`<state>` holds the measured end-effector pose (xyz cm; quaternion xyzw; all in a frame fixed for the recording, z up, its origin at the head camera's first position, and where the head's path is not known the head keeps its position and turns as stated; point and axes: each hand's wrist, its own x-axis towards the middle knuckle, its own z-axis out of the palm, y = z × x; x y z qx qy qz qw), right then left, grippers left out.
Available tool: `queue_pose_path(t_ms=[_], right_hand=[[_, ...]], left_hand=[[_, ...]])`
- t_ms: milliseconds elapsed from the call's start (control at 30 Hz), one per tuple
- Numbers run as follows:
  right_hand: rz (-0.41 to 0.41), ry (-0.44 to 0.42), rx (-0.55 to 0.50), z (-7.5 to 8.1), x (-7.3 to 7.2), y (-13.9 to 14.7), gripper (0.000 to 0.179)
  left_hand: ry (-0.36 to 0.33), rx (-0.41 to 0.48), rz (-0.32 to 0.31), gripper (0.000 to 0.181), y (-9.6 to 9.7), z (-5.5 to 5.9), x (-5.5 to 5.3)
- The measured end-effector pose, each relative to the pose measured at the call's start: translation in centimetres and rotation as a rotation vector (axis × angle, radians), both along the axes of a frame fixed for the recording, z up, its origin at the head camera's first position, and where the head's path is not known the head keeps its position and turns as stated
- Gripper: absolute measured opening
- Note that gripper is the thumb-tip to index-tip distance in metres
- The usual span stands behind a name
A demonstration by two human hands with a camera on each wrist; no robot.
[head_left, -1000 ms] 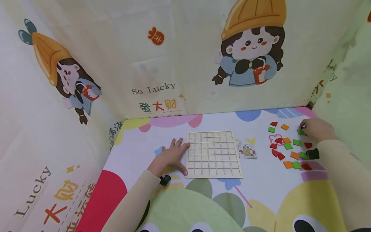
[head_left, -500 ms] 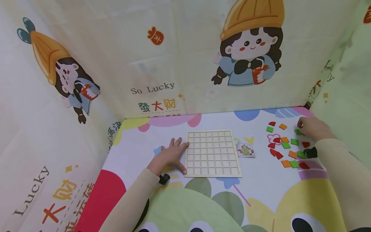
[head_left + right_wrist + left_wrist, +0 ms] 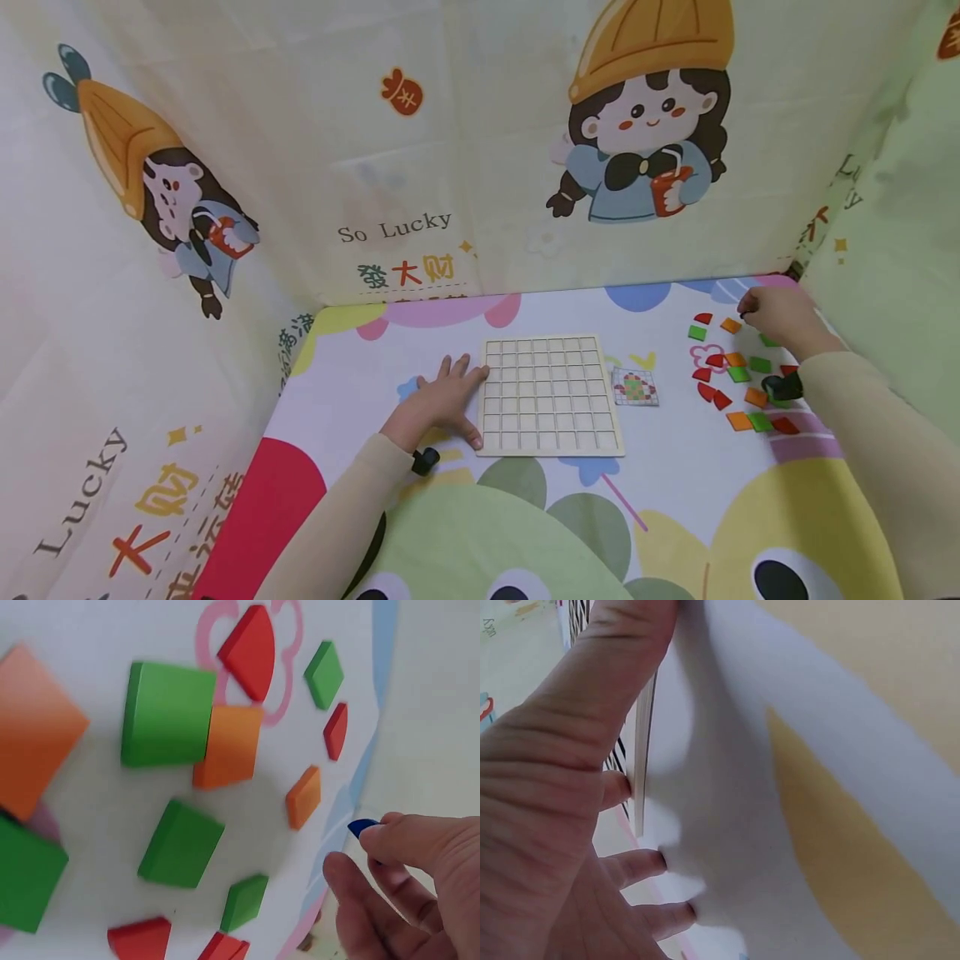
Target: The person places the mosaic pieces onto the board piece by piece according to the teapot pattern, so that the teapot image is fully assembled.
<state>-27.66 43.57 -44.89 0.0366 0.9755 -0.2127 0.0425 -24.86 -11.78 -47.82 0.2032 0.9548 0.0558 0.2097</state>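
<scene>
My left hand (image 3: 438, 407) lies on the table with its fingers spread, thumb and a fingertip touching the left edge of a pale wooden grid board (image 3: 551, 396). At the upper right, my right hand (image 3: 787, 317) pinches a small dark blue piece (image 3: 362, 826), mostly covered by the fingers. The hand hovers past the far side of scattered flat pieces. Among them are an orange square (image 3: 304, 798), a green square (image 3: 181, 844) and a red quarter-round (image 3: 336, 731).
A small pattern card (image 3: 636, 387) lies against the board's right side. More loose red, orange and green pieces cover the table's right part, some touching. A printed cloth wall (image 3: 510, 242) rises behind the table's far edge.
My right hand has moved left and slightly away from me, off the green square at the far right, with the blue piece between its fingers. The left hand stays on the board's edge.
</scene>
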Motion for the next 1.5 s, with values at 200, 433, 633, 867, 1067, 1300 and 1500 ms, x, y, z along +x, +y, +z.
queue_pose_path(t_ms=[200, 433, 633, 867, 1067, 1300, 1500], right_hand=[[-0.003, -0.07, -0.121, 0.1, 0.1, -1.9, 0.026], [0.039, -0.06, -0.186, 0.3, 0.2, -4.3, 0.03], [0.074, -0.083, -0.259, 0.4, -0.1, -6.2, 0.03], [0.114, -0.087, -0.301, 0.4, 0.1, -8.2, 0.03], [0.146, -0.069, -0.31, 0.6, 0.2, -11.3, 0.028], [0.161, -0.042, -0.309, 1.1, 0.1, -14.8, 0.026], [0.184, -0.04, -0.331, 0.5, -0.5, -16.9, 0.021]], left_hand=[[-0.019, -0.004, 0.018, 0.136, -0.1, 0.2, 0.3], [-0.022, -0.01, 0.025, 0.135, 0.0, 0.4, 0.5], [-0.025, -0.01, 0.037, 0.136, 0.1, 0.4, 0.5], [-0.023, -0.015, 0.016, 0.135, 0.5, 0.4, 0.2], [-0.017, -0.029, 0.014, 0.135, 0.6, 0.3, 0.0], [-0.006, -0.03, 0.012, 0.134, 0.5, 0.4, -0.1], [-0.004, -0.015, 0.012, 0.134, 0.3, 0.3, 0.0]])
